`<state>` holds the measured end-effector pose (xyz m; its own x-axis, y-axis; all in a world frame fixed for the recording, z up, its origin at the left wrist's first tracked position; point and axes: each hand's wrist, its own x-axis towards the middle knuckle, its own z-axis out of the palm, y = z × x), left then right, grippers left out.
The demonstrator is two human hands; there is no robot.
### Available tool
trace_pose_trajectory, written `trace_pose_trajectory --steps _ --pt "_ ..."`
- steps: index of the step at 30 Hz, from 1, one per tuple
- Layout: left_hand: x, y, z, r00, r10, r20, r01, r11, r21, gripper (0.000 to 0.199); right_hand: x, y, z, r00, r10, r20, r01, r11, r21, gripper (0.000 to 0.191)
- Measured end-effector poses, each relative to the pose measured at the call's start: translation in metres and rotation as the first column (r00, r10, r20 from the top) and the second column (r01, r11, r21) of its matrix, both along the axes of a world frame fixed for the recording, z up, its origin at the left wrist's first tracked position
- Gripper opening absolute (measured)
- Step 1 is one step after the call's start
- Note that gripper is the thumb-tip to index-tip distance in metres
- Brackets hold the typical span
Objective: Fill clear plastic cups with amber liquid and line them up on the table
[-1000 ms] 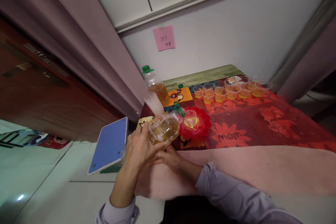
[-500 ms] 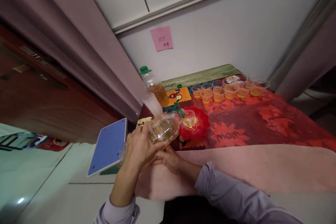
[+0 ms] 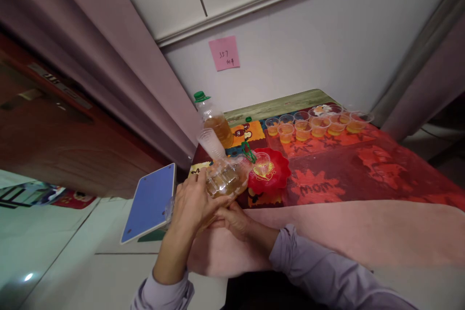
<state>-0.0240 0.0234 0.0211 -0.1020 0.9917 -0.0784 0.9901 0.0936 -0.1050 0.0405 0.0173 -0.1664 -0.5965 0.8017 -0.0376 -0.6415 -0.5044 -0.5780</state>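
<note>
Left fingers (image 3: 198, 183) lie over the tilted bottle (image 3: 227, 180), right fingers (image 3: 224, 213) beneath.

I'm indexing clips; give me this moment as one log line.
left hand: on tilted bottle | right hand: at its lower end | tilt: toward cup in red dish | behind: capped bottle

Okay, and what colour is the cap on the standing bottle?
Green; the cap shows in the head view.
</note>
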Motion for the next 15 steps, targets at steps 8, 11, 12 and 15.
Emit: trace_pose_trajectory --steps 8,11,12,15 --pt "0.0023 0.0012 0.0022 1.0 -0.012 -0.006 0.012 1.0 -0.002 0.086 0.0026 -0.0005 0.0052 1.0 0.002 -0.002 -0.002 1.0 0.005 0.069" --pt "0.003 0.0014 0.003 1.0 -0.006 -0.01 0.006 1.0 -0.005 0.087 0.0035 -0.0009 0.0064 1.0 0.006 -0.001 -0.006 1.0 0.003 0.07" --pt "0.0032 0.0013 0.0032 1.0 -0.007 -0.008 0.007 1.0 -0.007 0.087 0.0033 -0.0011 0.0062 1.0 0.006 -0.003 -0.006 1.0 0.001 0.069" --pt "0.0035 0.0011 0.0035 1.0 -0.014 0.001 0.014 1.0 -0.008 0.086 0.0018 -0.0012 0.0037 1.0 0.001 -0.012 -0.002 1.0 -0.004 0.068"
